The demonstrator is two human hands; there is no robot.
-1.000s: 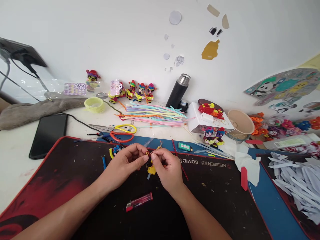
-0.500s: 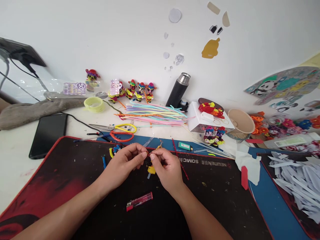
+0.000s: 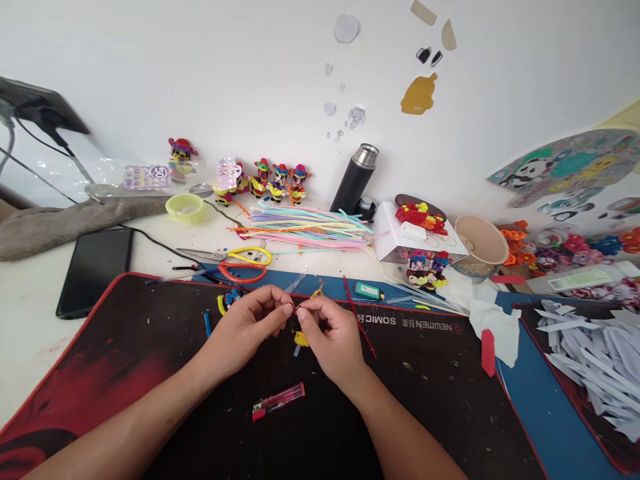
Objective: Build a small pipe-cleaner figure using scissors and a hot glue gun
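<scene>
Over the black mouse mat, my left hand [image 3: 253,327] and my right hand [image 3: 334,339] are close together, each with thumb and forefinger pinched. Between the fingertips shows a tiny bit of red pipe cleaner [image 3: 294,309]; the fingers cover most of it. Just below them lies a small yellow piece [image 3: 301,339], partly behind my right hand. A longer red pipe cleaner [image 3: 359,317] is stretched out on the mat to the right. Beyond my left hand are a short blue stick [image 3: 207,324] and a small blue-and-yellow fuzzy piece [image 3: 230,300]. Nearer me rests a red transparent lighter [image 3: 279,402].
Scissors [image 3: 245,265] with yellow and red handles lie behind the mat. Further back are pastel pipe cleaners [image 3: 310,225], a tilted black thermos [image 3: 354,180] and several small figures [image 3: 280,183]. A phone [image 3: 95,270] lies left; white paper strips [image 3: 595,367] are heaped right.
The view has shifted very slightly. Both hands keep their pinch in nearly the same place, with only small fingertip movement around the red pipe cleaner.
</scene>
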